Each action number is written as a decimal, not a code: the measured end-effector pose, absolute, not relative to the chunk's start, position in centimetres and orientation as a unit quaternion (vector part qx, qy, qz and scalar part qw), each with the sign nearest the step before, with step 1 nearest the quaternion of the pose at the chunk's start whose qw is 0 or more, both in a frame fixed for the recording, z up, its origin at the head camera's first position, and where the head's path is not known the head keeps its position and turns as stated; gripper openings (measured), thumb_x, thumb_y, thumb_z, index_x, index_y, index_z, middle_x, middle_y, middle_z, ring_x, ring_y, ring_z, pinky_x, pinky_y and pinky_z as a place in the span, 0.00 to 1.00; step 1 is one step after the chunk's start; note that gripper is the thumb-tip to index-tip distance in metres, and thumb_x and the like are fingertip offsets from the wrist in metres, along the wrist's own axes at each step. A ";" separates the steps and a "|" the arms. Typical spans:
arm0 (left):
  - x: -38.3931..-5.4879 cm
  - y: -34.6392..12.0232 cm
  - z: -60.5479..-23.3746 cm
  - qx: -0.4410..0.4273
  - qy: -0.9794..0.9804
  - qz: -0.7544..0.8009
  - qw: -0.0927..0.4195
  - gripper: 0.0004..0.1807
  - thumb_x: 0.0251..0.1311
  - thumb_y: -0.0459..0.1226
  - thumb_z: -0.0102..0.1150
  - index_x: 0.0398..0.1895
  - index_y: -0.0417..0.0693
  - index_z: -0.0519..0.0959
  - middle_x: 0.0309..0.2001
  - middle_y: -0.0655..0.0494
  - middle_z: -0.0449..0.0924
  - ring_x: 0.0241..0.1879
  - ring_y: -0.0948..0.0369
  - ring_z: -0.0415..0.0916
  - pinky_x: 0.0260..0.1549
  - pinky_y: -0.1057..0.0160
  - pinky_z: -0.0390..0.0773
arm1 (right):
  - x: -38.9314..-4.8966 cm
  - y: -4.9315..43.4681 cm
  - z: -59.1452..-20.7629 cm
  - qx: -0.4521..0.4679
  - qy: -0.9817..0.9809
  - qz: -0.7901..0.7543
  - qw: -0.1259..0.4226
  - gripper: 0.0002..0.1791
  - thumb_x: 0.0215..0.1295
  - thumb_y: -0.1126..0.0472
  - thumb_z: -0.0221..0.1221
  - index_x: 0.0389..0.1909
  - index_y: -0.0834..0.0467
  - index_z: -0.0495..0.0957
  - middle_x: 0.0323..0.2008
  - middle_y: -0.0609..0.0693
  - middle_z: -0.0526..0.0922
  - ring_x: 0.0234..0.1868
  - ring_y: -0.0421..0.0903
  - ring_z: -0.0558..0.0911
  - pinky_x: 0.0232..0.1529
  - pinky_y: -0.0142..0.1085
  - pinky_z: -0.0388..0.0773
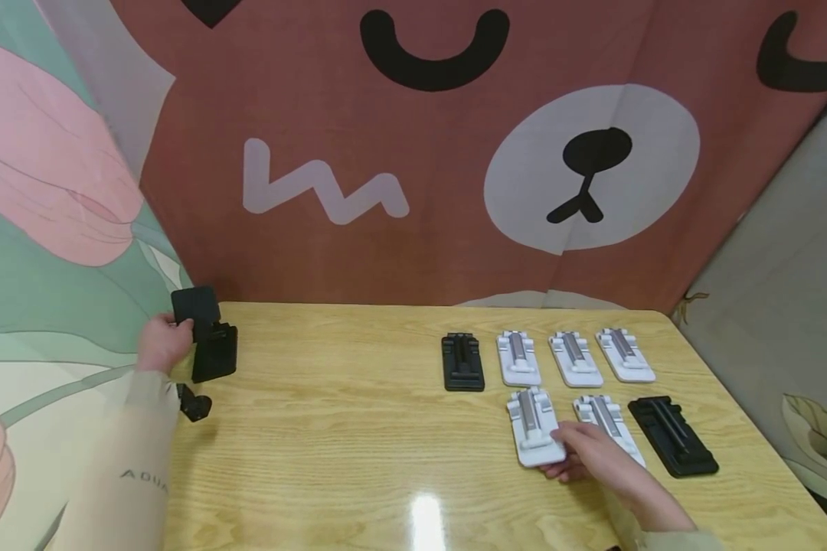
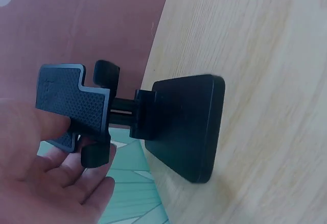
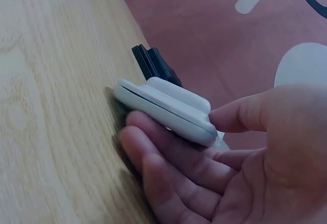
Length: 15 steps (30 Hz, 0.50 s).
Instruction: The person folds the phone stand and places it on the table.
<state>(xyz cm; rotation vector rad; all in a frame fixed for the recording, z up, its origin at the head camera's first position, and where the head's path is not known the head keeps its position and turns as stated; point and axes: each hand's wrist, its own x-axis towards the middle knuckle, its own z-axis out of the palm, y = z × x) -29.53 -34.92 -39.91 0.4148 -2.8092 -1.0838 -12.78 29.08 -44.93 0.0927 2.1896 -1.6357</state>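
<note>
At the table's far left corner, my left hand [image 1: 164, 343] grips an unfolded black phone stand [image 1: 215, 356] by its upper plate. In the left wrist view, the thumb lies on the textured front of that plate, the fingers are behind it, and the stand's flat base [image 2: 184, 127] is on or close to the wood. On the right, my right hand [image 1: 596, 455] pinches a folded white phone stand [image 1: 534, 428] by its lower right edge. The right wrist view shows this white stand [image 3: 166, 113] tilted between thumb and fingers, seemingly lifted off the table.
Behind the right hand runs a row with a folded black stand [image 1: 463, 363] and three white ones [image 1: 576, 360]. Another white stand [image 1: 609, 421] lies partly hidden by the hand, beside a larger black stand [image 1: 674, 436]. A bear-print cloth [image 1: 400, 252] hangs along the table's back edge.
</note>
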 end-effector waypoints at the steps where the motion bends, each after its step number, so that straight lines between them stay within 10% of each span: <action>1: -29.6 -34.9 -40.0 0.136 -0.923 -0.356 0.056 0.30 0.78 0.42 0.38 0.60 0.15 0.61 0.54 0.19 0.67 0.52 0.32 0.68 0.50 0.41 0.72 | -12.8 29.0 -44.9 0.036 0.796 -0.573 0.194 0.18 0.79 0.59 0.45 0.43 0.71 0.76 0.30 0.57 0.85 0.31 0.51 0.86 0.32 0.40 0.83; 6: -29.8 -34.4 -40.2 0.127 -0.919 -0.365 0.081 0.22 0.77 0.41 0.42 0.43 0.22 0.67 0.37 0.33 0.69 0.38 0.41 0.69 0.32 0.53 0.68 | -12.9 28.7 -44.9 0.051 0.848 -0.504 0.153 0.17 0.78 0.56 0.50 0.36 0.65 0.77 0.23 0.54 0.83 0.25 0.48 0.82 0.26 0.37 0.77; 15: -30.4 -31.7 -38.1 0.111 -0.900 -0.410 0.096 0.30 0.79 0.44 0.41 0.66 0.22 0.63 0.54 0.30 0.73 0.52 0.41 0.72 0.42 0.56 0.71 | -12.9 28.4 -45.0 0.099 0.897 -0.416 0.113 0.16 0.76 0.54 0.55 0.39 0.65 0.77 0.20 0.52 0.78 0.20 0.47 0.76 0.24 0.39 0.74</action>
